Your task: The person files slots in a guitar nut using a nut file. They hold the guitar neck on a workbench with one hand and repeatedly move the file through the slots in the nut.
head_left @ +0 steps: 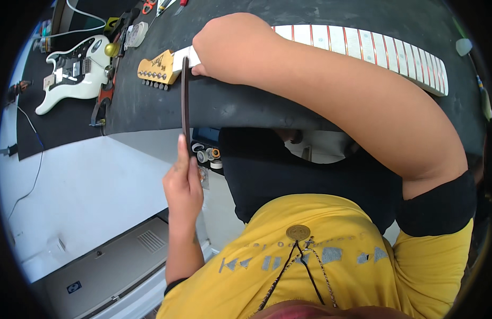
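Note:
A guitar neck (352, 42) lies across the dark bench, with its frets showing along a pale, masked-looking fingerboard. Its wooden headstock (160, 70) with tuners points left. My right hand (230, 49) is closed over the neck near the headstock end; its fingertips are mostly hidden. In my left hand (182, 186) is a long, thin, dark file-like bar (185, 101), gripped at its near end with one finger stretched along it. The bar's far end crosses the neck beside my right hand, between it and the headstock. Whether it touches the neck is unclear.
A white electric guitar body (78, 74) lies at the left on a black mat. Red-handled clamp-like tools (104, 98) sit beside it. Orange-handled scissors (149, 6) lie at the back. Below the bench edge are small round containers (208, 154).

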A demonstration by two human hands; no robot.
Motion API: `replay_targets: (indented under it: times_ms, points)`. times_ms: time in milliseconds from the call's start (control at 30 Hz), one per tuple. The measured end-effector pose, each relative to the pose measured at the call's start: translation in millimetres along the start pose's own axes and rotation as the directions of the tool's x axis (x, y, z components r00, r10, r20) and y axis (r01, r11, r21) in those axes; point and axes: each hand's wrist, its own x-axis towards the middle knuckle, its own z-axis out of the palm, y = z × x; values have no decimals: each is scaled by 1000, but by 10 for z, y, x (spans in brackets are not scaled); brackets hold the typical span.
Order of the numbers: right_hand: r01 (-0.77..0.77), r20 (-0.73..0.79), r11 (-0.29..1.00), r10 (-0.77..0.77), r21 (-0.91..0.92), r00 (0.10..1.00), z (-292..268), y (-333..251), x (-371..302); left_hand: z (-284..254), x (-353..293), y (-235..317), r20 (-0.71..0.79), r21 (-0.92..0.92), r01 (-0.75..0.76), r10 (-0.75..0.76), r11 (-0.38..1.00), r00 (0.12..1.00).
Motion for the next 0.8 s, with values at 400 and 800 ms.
replay_targets:
  times_ms: [400,800]
  points:
    - [88,-145,994,-79,62,986,104,152,23,-152,214,95,129,-52,151,-143,987,981]
    - [-3,-9,1000,3,-16,1000,-72,37,-34,-315,284,379,-37,-217,164,-176,962,984]
